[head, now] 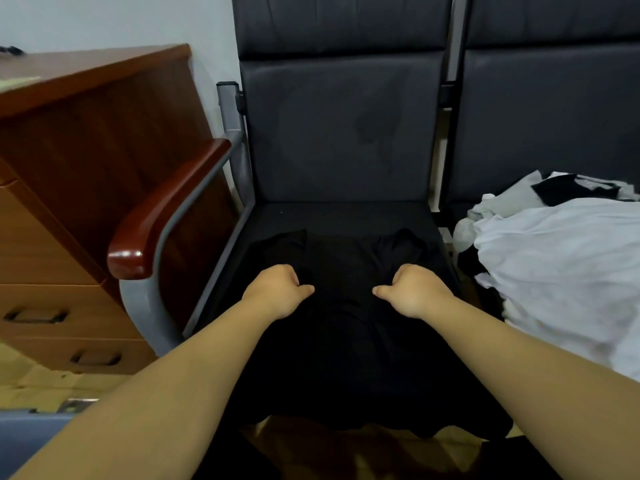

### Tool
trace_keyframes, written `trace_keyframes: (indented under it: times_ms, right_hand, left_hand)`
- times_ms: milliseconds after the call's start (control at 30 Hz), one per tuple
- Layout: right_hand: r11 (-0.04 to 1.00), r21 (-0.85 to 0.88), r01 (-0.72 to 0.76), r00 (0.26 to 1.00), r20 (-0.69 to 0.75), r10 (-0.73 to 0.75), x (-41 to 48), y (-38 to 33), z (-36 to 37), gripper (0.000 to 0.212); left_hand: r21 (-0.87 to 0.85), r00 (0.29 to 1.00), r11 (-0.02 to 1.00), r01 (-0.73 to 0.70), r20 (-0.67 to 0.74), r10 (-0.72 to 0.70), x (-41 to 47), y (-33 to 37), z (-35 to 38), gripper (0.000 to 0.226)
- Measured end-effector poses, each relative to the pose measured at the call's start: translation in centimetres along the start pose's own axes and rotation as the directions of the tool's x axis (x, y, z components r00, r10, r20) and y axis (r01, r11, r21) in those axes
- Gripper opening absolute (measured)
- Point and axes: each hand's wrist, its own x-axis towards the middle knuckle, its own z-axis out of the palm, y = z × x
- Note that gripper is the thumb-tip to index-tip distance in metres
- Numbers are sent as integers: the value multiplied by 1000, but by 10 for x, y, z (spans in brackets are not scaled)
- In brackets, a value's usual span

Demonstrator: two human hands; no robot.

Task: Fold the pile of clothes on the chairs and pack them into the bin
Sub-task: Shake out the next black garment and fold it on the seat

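Forearms, 2, bare, entering from the lower edge and reaching over the front edge of the chair seat (346,216).

Item 1: black garment (346,341), spread flat on the seat, its lower hem hanging past the front edge, its upper end short of the seat's back edge. Type unclear; dark cloth on dark upholstery hides the seams.

Item 2: left hand (277,292), clenched, pinching a bunch of the black garment toward the seat's left edge, thumb pointing inward.

Item 3: right hand (412,291), clenched likewise on the garment toward the right edge, thumb pointing inward. Both hands level, apart, mirrored.

Item 4: pile of clothes (561,258), white, grey and black pieces, unfolded, on the neighbouring chair seat to the right.

Item 5: wooden cabinet (86,161), left of the chair, beside the armrest (166,209).

Bin: not identifiable in view.

Step judged in hand: folding the black garment, early in the task. Handling note: keep both grips level and the cloth taut between them, bring the held line squarely over so the edges meet, then smooth flat before the next fold. Risk: hanging hem dragging the garment off the front edge.
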Motion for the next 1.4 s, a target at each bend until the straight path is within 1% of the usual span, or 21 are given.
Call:
trace_keyframes:
  times_ms: [100,167,233,300,367,400,467,533,633,733,800,900,967,1000,1100,1167,1233,1300,1367,1400]
  right_hand:
    - [1000,15,-20,1000,-15,20,3,-3,3,37]
    - [999,45,-15,1000,-22,16,4,-5,3,27]
    - [991,133,4,998,-60,4,2,-5,0,20]
    - [957,284,54,993,-112,-23,0,-6,-2,20]
    - [880,465,99,992,-117,-49,-7,-9,-7,24]
    - [842,527,113,992,-102,-69,-10,-11,-9,28]
    - [809,570,142,989,-58,-133,-21,-12,-15,34]
    - [816,554,167,983,-25,-185,-31,-9,-19,33]
    - [840,524,143,979,46,-196,-46,-2,-21,30]
    - [865,496,80,976,137,-169,-59,7,-20,30]
    - [881,473,33,973,185,-136,-64,13,-22,30]
    - [910,410,-53,964,259,-61,-73,16,-22,29]
    - [911,398,-111,952,306,-18,-79,16,-22,34]
    - [914,385,-125,948,319,-5,-81,16,-22,36]
    - [975,211,-67,932,363,-14,-83,18,-25,36]
    - [990,142,-22,923,383,-35,-83,22,-26,25]
    - [984,173,33,935,342,-92,-84,25,-24,13]
    - [962,258,87,950,268,-158,-86,25,-25,11]
    - [951,292,106,953,243,-181,-90,24,-28,17]
    - [960,262,104,950,259,-174,-91,24,-28,24]
  left_hand:
    - [30,999,1000,-8,41,7,7,5,1,19]
    - [-40,999,999,-14,38,16,11,7,0,17]
    - [-221,1000,975,-12,9,14,13,7,-4,16]
    - [-445,1000,896,9,14,-3,10,7,-12,15]
    - [-592,997,805,50,79,-3,2,7,-19,17]
    - [-620,993,782,65,114,8,-2,6,-22,21]
    - [-626,986,776,72,161,39,-12,2,-27,23]
    - [-615,976,786,67,205,77,-24,-1,-31,20]
    - [-566,958,821,73,268,99,-43,-6,-36,15]
    - [-448,946,892,59,310,93,-59,-16,-38,16]
    - [-390,935,919,53,342,91,-64,-22,-37,12]
    - [-370,921,927,66,379,86,-69,-27,-36,9]
    - [-371,917,925,84,392,74,-72,-27,-34,8]
    - [-370,916,924,102,398,59,-74,-26,-34,11]
    - [-355,907,923,147,420,18,-76,-25,-32,26]
    - [-349,900,924,154,436,15,-75,-27,-31,35]
    - [-355,905,926,132,424,34,-74,-29,-30,39]
    - [-377,922,921,94,383,62,-74,-29,-29,36]
    - [-418,933,906,73,350,86,-76,-28,-29,29]
    - [-430,935,900,70,343,91,-77,-28,-29,27]
